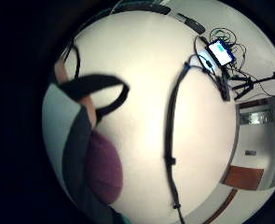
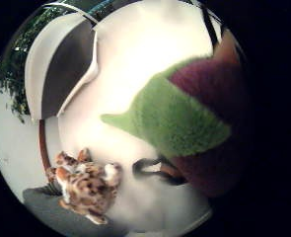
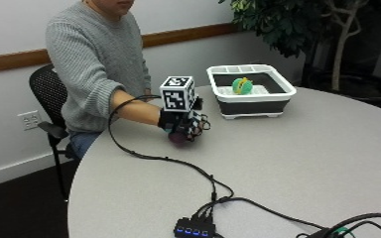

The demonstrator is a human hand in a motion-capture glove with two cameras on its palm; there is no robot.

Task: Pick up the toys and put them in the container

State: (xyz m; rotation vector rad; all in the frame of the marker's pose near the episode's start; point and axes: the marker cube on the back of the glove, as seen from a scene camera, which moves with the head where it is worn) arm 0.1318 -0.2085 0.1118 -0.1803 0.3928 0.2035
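Note:
My gloved right hand (image 3: 185, 125) hovers just above the table near the person's side, its fingers curled round a purple plush toy (image 3: 178, 138). The thumb side palm view shows that toy's purple body (image 2: 219, 84) and green leaf (image 2: 174, 118) close up; the little finger side palm view catches its purple body (image 1: 104, 168). A spotted leopard plush (image 2: 86, 185) lies on the table by the grey sweater; it does not show in the outside view. The white and black container (image 3: 250, 104) stands at the table's far side with a green toy (image 3: 242, 86) inside.
A black cable (image 3: 177, 163) runs from the hand across the round grey table (image 3: 296, 163) to a hub (image 3: 194, 230) at the near edge. A leafy plant (image 3: 289, 25) stands behind the container. A phone on a tripod (image 1: 220, 51) stands beyond the table.

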